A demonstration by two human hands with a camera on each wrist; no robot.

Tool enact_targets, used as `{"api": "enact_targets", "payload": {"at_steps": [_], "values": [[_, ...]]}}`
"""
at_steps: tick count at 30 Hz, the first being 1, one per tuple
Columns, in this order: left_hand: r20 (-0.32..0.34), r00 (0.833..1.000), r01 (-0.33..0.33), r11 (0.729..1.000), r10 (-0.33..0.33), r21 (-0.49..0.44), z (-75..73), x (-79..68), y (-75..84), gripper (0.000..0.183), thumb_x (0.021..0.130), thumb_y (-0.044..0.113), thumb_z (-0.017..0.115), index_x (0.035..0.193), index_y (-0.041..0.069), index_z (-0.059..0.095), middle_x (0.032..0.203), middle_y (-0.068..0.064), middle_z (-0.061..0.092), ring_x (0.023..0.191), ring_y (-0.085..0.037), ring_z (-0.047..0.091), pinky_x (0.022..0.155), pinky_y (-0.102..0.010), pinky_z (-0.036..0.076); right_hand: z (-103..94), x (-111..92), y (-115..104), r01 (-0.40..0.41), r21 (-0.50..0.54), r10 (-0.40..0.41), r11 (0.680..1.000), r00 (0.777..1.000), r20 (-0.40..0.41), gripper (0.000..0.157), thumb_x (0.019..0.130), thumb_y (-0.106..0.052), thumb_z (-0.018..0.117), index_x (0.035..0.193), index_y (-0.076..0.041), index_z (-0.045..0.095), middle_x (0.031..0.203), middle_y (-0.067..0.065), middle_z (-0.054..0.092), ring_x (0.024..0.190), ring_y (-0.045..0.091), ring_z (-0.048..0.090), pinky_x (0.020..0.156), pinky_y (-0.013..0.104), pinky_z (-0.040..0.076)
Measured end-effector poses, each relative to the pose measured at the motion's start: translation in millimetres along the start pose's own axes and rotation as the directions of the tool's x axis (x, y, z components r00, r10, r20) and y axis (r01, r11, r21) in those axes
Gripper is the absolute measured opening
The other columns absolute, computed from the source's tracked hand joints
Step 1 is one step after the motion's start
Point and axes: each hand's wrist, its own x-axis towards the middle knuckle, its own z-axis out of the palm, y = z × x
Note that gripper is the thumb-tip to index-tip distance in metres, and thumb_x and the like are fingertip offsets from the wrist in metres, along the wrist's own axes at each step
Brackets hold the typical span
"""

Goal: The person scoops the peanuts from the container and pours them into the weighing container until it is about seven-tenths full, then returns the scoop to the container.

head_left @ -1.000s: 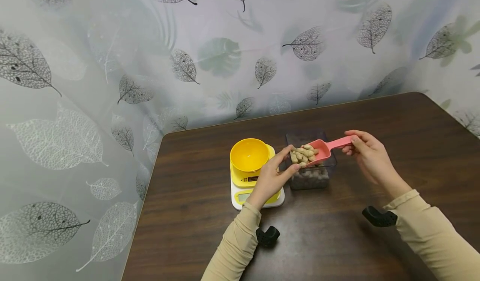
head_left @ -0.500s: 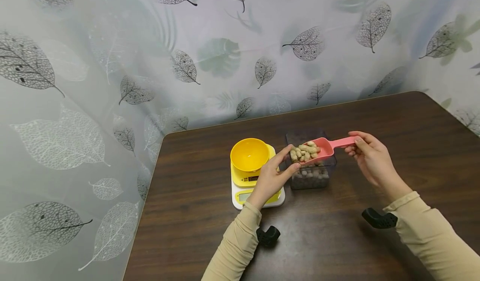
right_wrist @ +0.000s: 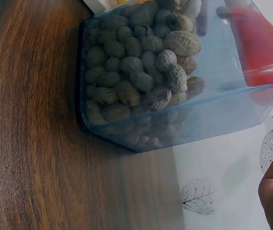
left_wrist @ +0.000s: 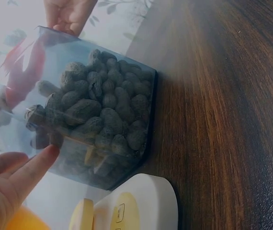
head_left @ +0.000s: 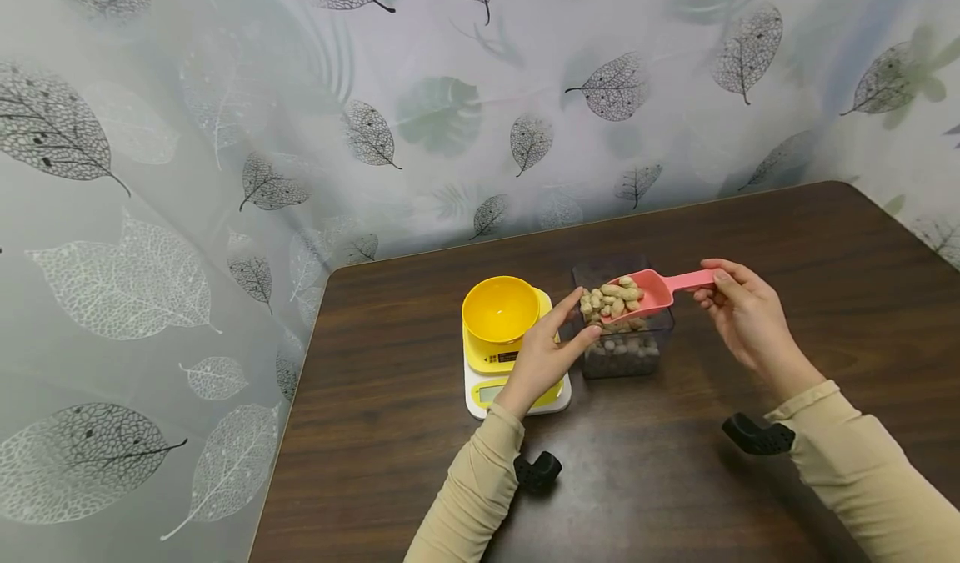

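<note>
We are seeing the fingers of the right hand point(head_left: 750, 317) grasping the pink scoop point(head_left: 658, 290) by its handle, while the left hand point(head_left: 536, 364), its fingers lying unclenched and spread, is touching the see-through container point(right_wrist: 218, 117). The scoop is carrying peanuts point(head_left: 615, 298) at the container's mouth (more peanuts are filling its lower part). Beside it, the yellow bowl point(head_left: 501, 309) is sitting on the scale point(head_left: 475, 386).

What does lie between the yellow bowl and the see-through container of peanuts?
In the head view: the edge of the scale, a narrow strip of table, and the left hand reaching across.
</note>
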Motion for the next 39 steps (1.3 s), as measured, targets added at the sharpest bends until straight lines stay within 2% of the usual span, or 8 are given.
{"api": "enact_targets", "payload": {"at_steps": [5, 10, 14, 18, 21, 28, 32, 39], "values": [[-0.002, 1.0, -0.004, 1.0, 0.004, 0.013, 1.2, 0.3, 0.6, 0.057, 0.091, 0.044, 0.056, 0.141, 0.043, 0.029, 0.145, 0.01, 0.041, 0.13, -0.015, 0.046, 0.097, -0.044, 0.048, 0.9, 0, -2, 0.012, 0.046, -0.012, 0.999, 1.0, -0.013, 0.019, 0.095, -0.006, 0.047, 0.109, -0.001, 0.058, 0.088, 0.009, 0.057, 0.074, 0.015, 0.059, 0.069, 0.02, 0.053], [-0.005, 1.0, 0.011, 1.0, -0.011, 0.007, 0.8, 0.8, 1.2, 0.057, 0.09, 0.045, 0.056, 0.141, 0.045, 0.029, 0.146, 0.012, 0.039, 0.131, -0.013, 0.045, 0.097, -0.043, 0.048, 1.7, 2, -5, 0.02, 0.03, -0.02, 0.999, 1.0, -0.025, 0.018, 0.094, -0.008, 0.049, 0.109, -0.002, 0.058, 0.09, 0.008, 0.055, 0.074, 0.014, 0.057, 0.07, 0.019, 0.053], [-0.001, 1.0, 0.015, 1.0, -0.015, 0.012, 0.4, 0.6, 1.4, 0.057, 0.09, 0.044, 0.056, 0.141, 0.045, 0.029, 0.146, 0.015, 0.038, 0.129, -0.012, 0.046, 0.095, -0.038, 0.05, 0.6, 2, -7, 0.029, 0.034, -0.027, 0.999, 0.999, -0.04, 0.018, 0.094, -0.008, 0.05, 0.109, -0.002, 0.058, 0.09, 0.009, 0.054, 0.074, 0.014, 0.056, 0.07, 0.019, 0.053], [0.001, 1.0, 0.016, 1.0, -0.016, 0.011, 0.2, 0.7, 1.5, 0.057, 0.091, 0.044, 0.056, 0.141, 0.045, 0.03, 0.146, 0.015, 0.038, 0.129, -0.013, 0.047, 0.097, -0.041, 0.048, -2.1, 1, -9, 0.041, 0.056, -0.038, 0.998, 0.998, -0.053, 0.019, 0.094, -0.006, 0.05, 0.11, -0.001, 0.058, 0.089, 0.009, 0.055, 0.075, 0.015, 0.056, 0.071, 0.02, 0.053], [0.001, 1.0, 0.018, 1.0, -0.018, 0.011, -0.2, 0.4, 1.6, 0.056, 0.091, 0.043, 0.056, 0.141, 0.044, 0.03, 0.146, 0.014, 0.038, 0.129, -0.013, 0.047, 0.098, -0.043, 0.047, -4.2, 0, -11, 0.044, 0.034, -0.041, 0.998, 0.997, -0.063, 0.019, 0.093, -0.008, 0.051, 0.111, -0.002, 0.058, 0.091, 0.008, 0.055, 0.076, 0.014, 0.055, 0.071, 0.019, 0.053], [0.001, 0.999, 0.04, 0.999, -0.04, 0.006, -1.1, 1.1, 1.9, 0.058, 0.091, 0.044, 0.056, 0.141, 0.047, 0.028, 0.147, 0.015, 0.036, 0.129, -0.012, 0.047, 0.09, -0.024, 0.051, -6.5, 1, -14, 0.049, 0.063, -0.046, 0.997, 0.998, -0.044, 0.02, 0.094, -0.007, 0.05, 0.111, 0.0, 0.057, 0.093, 0.009, 0.055, 0.075, 0.015, 0.056, 0.071, 0.02, 0.053], [-0.002, 0.999, 0.047, 0.999, -0.047, -0.012, -1.2, 3.2, 1.5, 0.061, 0.09, 0.044, 0.057, 0.142, 0.045, 0.025, 0.149, 0.014, 0.033, 0.129, -0.012, 0.046, 0.089, -0.022, 0.051, -3.0, 3, -14, 0.048, 0.063, -0.046, 0.997, 0.998, -0.036, 0.02, 0.094, -0.007, 0.049, 0.112, -0.001, 0.056, 0.093, 0.009, 0.055, 0.076, 0.015, 0.056, 0.071, 0.02, 0.053], [-0.024, 1.0, -0.008, 1.0, 0.007, -0.023, -6.8, 5.4, 5.8, 0.064, 0.09, 0.042, 0.057, 0.146, 0.035, 0.025, 0.15, 0.009, 0.033, 0.129, -0.016, 0.047, 0.091, -0.022, 0.05, 12.4, 12, -19, 0.04, 0.054, -0.039, 0.998, 0.999, -0.023, 0.021, 0.094, -0.008, 0.049, 0.113, -0.001, 0.055, 0.095, 0.009, 0.051, 0.078, 0.014, 0.054, 0.072, 0.02, 0.052]]}}
